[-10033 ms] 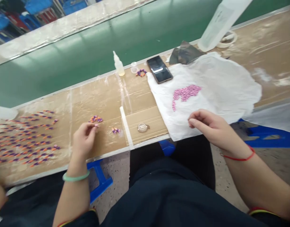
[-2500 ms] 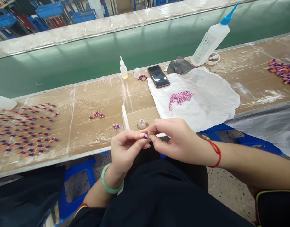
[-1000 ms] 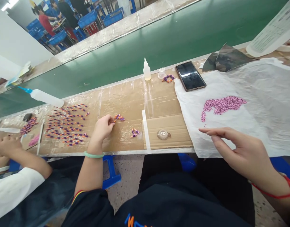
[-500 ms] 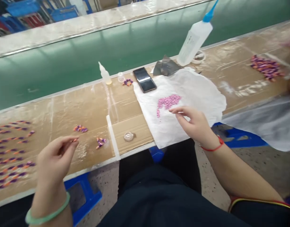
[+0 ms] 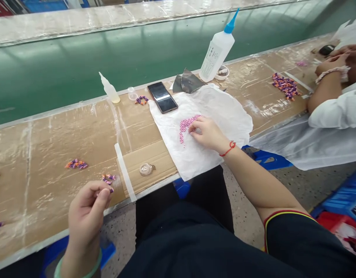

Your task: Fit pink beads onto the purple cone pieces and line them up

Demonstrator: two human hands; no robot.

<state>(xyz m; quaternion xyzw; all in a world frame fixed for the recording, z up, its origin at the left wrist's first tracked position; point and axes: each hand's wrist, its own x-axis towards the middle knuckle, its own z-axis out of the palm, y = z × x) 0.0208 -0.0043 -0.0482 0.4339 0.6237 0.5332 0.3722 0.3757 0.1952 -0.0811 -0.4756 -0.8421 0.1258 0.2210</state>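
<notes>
My left hand is closed in a pinch at the table's front edge, holding a small purple piece between thumb and forefinger. Just beyond it lies a small heap of purple and orange pieces, and farther left another such cluster. My right hand reaches down to a pile of tiny pink pieces on a white cloth. Its thumb and forefinger are pressed together at the pile's edge; whatever they hold is too small to make out.
A phone lies on the cloth's corner. Behind stand a large blue-tipped bottle and a small dropper bottle. A round clear container sits on cardboard. At right, a co-worker's hands are beside a purple-orange pile.
My right hand has lowered onto the pink pile, its fingers closing together. My left hand has shifted right towards the small heap, still pinching. The view has swung right, showing the co-worker's arms.
</notes>
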